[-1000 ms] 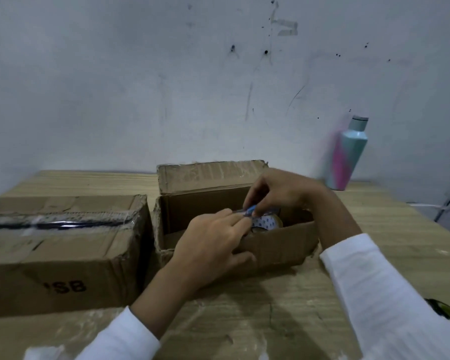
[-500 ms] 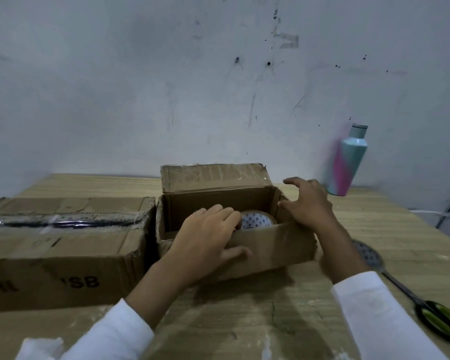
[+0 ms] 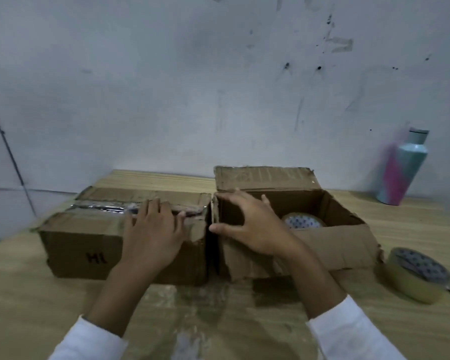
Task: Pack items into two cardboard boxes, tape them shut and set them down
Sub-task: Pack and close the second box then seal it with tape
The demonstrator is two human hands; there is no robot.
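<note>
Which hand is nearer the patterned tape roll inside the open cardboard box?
Right. The right hand grips the left wall of the open brown cardboard box, just left of the patterned tape roll inside. The left hand lies flat on the taped cardboard box, farther left.

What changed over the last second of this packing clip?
The left grip moved left off the open box and now rests flat on the taped box. The right grip crossed from its right wall to hold its left wall. The tape roll stays inside; bottle unmoved.

Scuffed grey wall [image 3: 166,87] behind wooden table [image 3: 413,222]
</note>
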